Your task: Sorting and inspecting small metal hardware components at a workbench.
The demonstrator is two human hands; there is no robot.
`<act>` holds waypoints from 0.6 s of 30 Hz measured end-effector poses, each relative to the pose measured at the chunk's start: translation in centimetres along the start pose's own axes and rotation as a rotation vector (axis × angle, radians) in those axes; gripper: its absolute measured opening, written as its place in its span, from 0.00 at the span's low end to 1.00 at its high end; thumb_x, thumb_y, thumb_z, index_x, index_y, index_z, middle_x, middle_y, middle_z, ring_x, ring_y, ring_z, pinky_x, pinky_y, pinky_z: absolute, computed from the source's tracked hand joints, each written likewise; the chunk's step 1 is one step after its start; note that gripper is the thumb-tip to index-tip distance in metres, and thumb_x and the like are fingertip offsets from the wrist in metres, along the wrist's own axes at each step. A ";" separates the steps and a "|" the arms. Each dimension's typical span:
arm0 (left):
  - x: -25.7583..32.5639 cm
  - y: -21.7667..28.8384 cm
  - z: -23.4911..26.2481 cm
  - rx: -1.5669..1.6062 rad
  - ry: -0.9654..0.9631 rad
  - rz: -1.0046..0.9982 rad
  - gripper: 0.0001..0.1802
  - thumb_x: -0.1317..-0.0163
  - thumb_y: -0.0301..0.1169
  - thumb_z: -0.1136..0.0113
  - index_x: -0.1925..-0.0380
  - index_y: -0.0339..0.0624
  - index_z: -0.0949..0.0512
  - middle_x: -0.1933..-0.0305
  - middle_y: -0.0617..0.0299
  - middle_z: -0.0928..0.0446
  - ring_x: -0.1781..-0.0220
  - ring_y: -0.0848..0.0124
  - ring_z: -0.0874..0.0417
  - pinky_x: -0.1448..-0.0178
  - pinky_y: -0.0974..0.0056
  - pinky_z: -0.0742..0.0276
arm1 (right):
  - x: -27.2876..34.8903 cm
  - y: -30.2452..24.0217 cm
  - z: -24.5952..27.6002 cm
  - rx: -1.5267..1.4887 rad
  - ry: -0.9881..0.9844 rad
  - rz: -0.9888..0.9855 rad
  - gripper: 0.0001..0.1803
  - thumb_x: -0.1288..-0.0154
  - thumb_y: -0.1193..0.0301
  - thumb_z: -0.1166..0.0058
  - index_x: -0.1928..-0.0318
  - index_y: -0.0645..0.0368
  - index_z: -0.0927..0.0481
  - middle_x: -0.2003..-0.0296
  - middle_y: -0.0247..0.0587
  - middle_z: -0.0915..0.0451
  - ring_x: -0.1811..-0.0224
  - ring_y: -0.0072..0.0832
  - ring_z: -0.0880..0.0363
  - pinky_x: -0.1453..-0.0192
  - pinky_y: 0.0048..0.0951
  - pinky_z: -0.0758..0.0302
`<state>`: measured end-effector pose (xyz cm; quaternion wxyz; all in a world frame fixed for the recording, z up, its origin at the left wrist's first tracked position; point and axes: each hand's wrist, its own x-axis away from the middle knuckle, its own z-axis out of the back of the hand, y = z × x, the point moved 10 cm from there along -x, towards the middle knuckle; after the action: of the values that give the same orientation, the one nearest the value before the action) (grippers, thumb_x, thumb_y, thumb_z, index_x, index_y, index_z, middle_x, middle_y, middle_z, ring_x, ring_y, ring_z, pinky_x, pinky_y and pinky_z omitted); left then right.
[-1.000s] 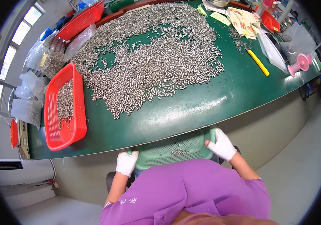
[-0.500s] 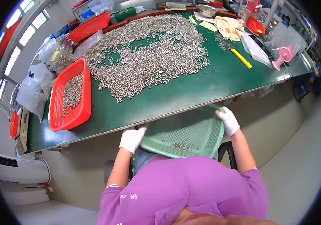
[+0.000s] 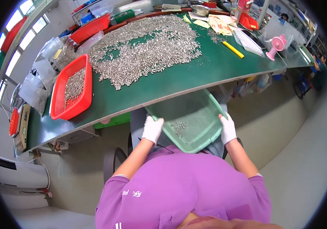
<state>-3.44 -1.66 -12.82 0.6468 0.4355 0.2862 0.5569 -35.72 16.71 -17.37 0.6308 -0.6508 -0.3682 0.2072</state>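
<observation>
A green mesh basket (image 3: pixel 197 129) is held over my lap, its far part under the table's front edge. My left hand (image 3: pixel 153 129), in a white glove with bare fingertips, grips its left rim. Opposite it, my right hand (image 3: pixel 227 128), gloved the same way, is closed on the right rim. Several small metal parts (image 3: pixel 178 128) lie in the basket toward its left side. On the green table (image 3: pixel 163 86) spreads a large layer of small silvery metal pins (image 3: pixel 144 53).
A red plastic basket (image 3: pixel 71 87) partly filled with such parts stands at the table's left, beside clear bags (image 3: pixel 37 89). Toward the right lie a yellow cutter-like tool (image 3: pixel 233 49) and a small pink fan (image 3: pixel 276 47). Chair armrests (image 3: pixel 113 162) flank me.
The green basket has turned and tilted between my hands. The loose parts in it have slid to the left. My left hand has shifted right, and both still hold the rim.
</observation>
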 end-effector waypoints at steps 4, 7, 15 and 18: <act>-2.1 1.8 1.4 -0.229 -0.084 -0.049 0.31 0.39 0.43 0.39 0.41 0.35 0.28 0.49 0.35 0.18 0.44 0.40 0.17 0.40 0.47 0.22 | -1.0 -1.9 -2.1 0.387 -0.175 0.062 0.23 0.32 0.66 0.40 0.39 0.64 0.21 0.52 0.39 0.16 0.50 0.24 0.21 0.42 0.27 0.26; -4.4 1.3 2.0 -0.452 -0.215 0.026 0.36 0.34 0.53 0.44 0.39 0.33 0.29 0.46 0.30 0.20 0.43 0.38 0.18 0.40 0.46 0.23 | 0.4 -3.5 -4.8 0.533 -0.275 0.102 0.26 0.35 0.67 0.41 0.37 0.62 0.22 0.52 0.44 0.15 0.50 0.28 0.19 0.42 0.28 0.25; -4.1 0.1 2.3 -0.386 -0.302 -0.044 0.40 0.38 0.62 0.41 0.58 0.25 0.20 0.64 0.35 0.17 0.56 0.46 0.14 0.50 0.50 0.22 | 2.3 -2.3 -6.1 0.545 -0.284 0.066 0.25 0.34 0.74 0.45 0.36 0.66 0.26 0.49 0.40 0.16 0.48 0.23 0.21 0.40 0.25 0.26; -5.2 -3.0 3.4 -0.581 -0.339 -0.424 0.27 0.32 0.51 0.46 0.50 0.37 0.19 0.60 0.44 0.14 0.56 0.46 0.14 0.51 0.51 0.20 | 3.2 -2.8 -9.8 0.641 -0.363 0.088 0.26 0.32 0.71 0.43 0.35 0.65 0.26 0.49 0.42 0.16 0.47 0.27 0.20 0.39 0.27 0.26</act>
<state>-0.28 -7.50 -14.48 0.8816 0.2517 0.0895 0.3891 -27.02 12.35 -12.89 0.7175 -0.3880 -0.3620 0.4511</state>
